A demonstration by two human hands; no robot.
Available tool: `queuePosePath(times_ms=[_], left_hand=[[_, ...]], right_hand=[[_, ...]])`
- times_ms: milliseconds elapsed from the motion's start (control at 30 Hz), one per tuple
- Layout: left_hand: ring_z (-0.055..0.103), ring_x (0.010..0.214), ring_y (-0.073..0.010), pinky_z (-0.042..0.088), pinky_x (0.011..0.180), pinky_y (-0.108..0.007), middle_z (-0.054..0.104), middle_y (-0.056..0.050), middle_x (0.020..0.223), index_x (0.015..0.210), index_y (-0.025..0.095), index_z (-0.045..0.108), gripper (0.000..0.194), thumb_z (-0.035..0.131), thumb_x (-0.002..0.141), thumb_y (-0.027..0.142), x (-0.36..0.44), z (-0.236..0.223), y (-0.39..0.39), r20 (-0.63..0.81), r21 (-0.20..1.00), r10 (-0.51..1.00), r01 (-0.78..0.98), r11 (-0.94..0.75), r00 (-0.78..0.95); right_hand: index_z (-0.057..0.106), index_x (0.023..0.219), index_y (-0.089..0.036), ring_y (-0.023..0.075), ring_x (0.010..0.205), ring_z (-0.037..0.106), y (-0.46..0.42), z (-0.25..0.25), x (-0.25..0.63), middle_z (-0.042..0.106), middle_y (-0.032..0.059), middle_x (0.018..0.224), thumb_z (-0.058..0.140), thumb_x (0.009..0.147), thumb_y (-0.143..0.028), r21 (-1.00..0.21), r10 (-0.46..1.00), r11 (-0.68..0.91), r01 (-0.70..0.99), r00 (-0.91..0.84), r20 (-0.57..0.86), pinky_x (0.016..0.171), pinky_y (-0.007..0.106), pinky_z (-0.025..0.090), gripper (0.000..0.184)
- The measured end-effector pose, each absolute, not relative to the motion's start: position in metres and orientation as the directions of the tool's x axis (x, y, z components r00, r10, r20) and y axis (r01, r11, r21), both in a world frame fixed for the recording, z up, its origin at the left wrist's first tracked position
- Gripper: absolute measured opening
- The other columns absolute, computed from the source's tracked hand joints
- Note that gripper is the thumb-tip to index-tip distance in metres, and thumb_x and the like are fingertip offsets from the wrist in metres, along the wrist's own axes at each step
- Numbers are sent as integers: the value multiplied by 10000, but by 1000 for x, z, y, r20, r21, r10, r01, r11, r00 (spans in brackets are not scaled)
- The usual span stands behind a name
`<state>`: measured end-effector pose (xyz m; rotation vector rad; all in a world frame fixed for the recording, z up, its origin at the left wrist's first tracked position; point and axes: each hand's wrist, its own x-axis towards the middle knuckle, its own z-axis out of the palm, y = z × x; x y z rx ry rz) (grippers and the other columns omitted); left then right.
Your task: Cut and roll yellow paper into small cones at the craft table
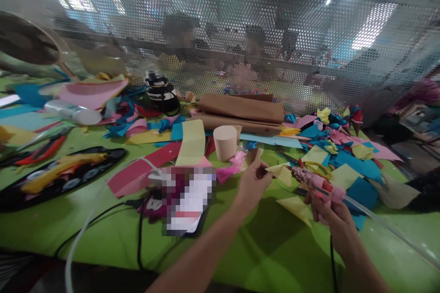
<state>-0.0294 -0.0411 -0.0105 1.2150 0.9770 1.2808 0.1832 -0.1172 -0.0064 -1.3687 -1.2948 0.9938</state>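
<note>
My right hand (330,213) is wrapped round the handle of a pink hot glue gun (321,185), whose nozzle points left. A long clear glue stick (385,219) sticks out of its back. Between the fingertips of my left hand (253,183) is a small folded piece of pale yellow paper (282,175), and the glue gun's nozzle is close to its right edge. Below, another pale yellow paper piece (296,209) lies on the green table (268,256). Yellow-handled scissors (318,170) lie partly hidden behind the glue gun.
A phone (190,201) lies left of my left arm, with cables beside it. Behind stand a cream cylinder (225,143) and folded brown paper (240,110). Coloured paper scraps (354,165) spread across the right. At left are a black tray (68,174) and red-handled pliers (44,146). A perforated metal screen (220,55) rises behind.
</note>
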Motion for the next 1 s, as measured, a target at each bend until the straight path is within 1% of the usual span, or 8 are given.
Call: queuePosePath(times_ms=[200,367,467,633,767,900,1000], left_hand=[[533,622,-111,403,600,-221,563,29,669,789,181,543,150,670,778,260,-30,-10,-41,99,986,992,-144,-87,84],[554,652,-121,399,604,-220,583,22,684,788,181,552,161,688,761,263,-30,-10,-40,105,984,992,-149,-94,65],[557,652,-121,399,608,-221,578,27,673,788,178,551,165,690,749,260,-30,-7,-41,95,984,994,-159,-84,60],[560,656,-121,407,616,-227,585,20,682,777,175,547,135,661,757,245,-30,-2,-43,83,987,995,-144,-73,61],[558,642,-121,403,603,-225,579,23,671,773,177,551,134,662,753,250,-31,-2,-43,70,989,996,-134,-62,58],[557,641,-121,400,602,-225,575,25,667,769,178,551,144,669,748,257,-31,-2,-43,75,989,996,-133,-67,53],[563,653,-122,403,608,-225,583,21,679,773,177,549,139,662,754,255,-31,-4,-42,82,988,995,-133,-74,56]], right_hand=[[680,794,-160,159,550,432,-116,-7,184,507,5,564,651,851,-571,-983,988,55,176,134,80,516,287,302,416],[697,818,-154,167,548,460,-114,-9,186,553,27,598,676,835,-565,-987,986,57,153,145,80,508,295,331,412],[703,801,-148,156,534,452,-114,-10,188,540,21,575,677,833,-568,-986,981,57,158,177,85,489,285,316,422],[702,810,-152,153,544,459,-114,-12,189,529,11,576,665,850,-554,-989,987,34,144,148,55,501,282,323,406],[697,789,-156,150,532,438,-114,-11,187,521,10,568,674,833,-566,-989,979,50,140,191,77,493,283,309,413],[700,779,-154,159,543,449,-114,-9,187,523,16,561,656,845,-573,-985,984,60,159,155,85,502,286,315,426],[702,789,-155,158,539,441,-114,-9,187,536,18,577,672,826,-581,-987,983,49,153,168,75,501,287,313,429]])
